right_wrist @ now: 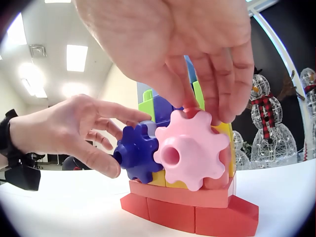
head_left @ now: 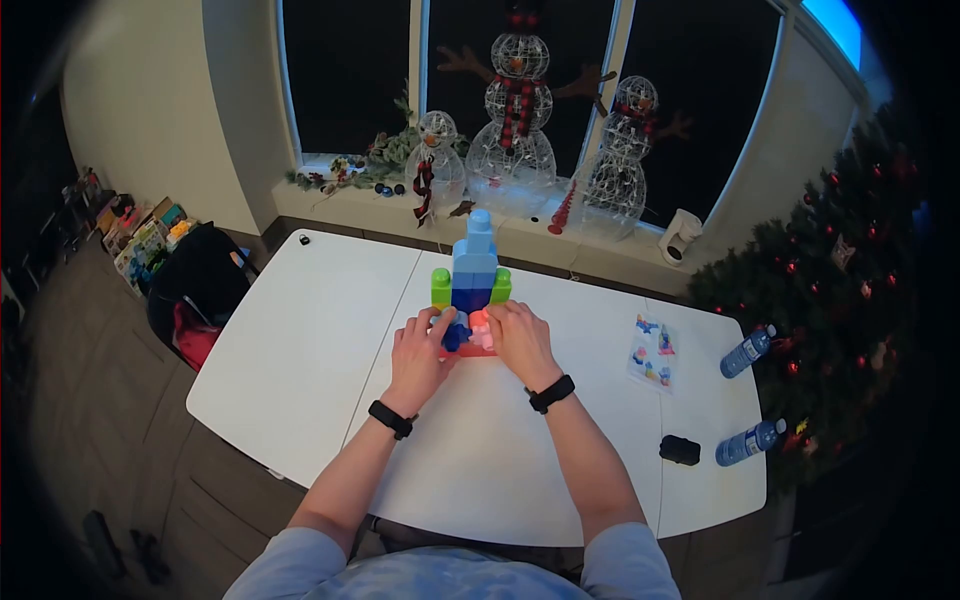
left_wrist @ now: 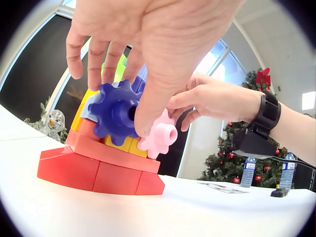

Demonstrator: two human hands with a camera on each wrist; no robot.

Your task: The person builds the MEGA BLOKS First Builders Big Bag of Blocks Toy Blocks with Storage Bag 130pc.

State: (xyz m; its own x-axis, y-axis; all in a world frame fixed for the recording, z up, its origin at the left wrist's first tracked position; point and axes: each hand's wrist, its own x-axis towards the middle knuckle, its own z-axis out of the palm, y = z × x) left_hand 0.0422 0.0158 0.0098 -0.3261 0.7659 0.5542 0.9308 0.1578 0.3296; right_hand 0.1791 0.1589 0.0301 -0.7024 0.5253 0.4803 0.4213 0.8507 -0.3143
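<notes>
A toy build of large blocks stands on the white table, with a red base (right_wrist: 171, 215) and a light blue tower (head_left: 475, 262). Two toothed toy gears sit side by side on its near face. My left hand (head_left: 420, 350) has its thumb against the hub of the dark blue gear (left_wrist: 114, 116), with fingers reaching around behind its teeth. At the pink gear (right_wrist: 193, 148), my right hand (head_left: 522, 340) pinches the upper edge between thumb and index finger. Its other fingers hang behind that gear, beside the yellow blocks (right_wrist: 224, 132). Green blocks (head_left: 441, 287) flank the tower.
On the table's right lie a printed picture sheet (head_left: 652, 352) and a black case (head_left: 680, 450). Two water bottles (head_left: 748, 352) stand along the right edge. A small dark object (head_left: 305, 239) rests at the far left corner. Wire snowmen (head_left: 510, 150) line the window sill beyond.
</notes>
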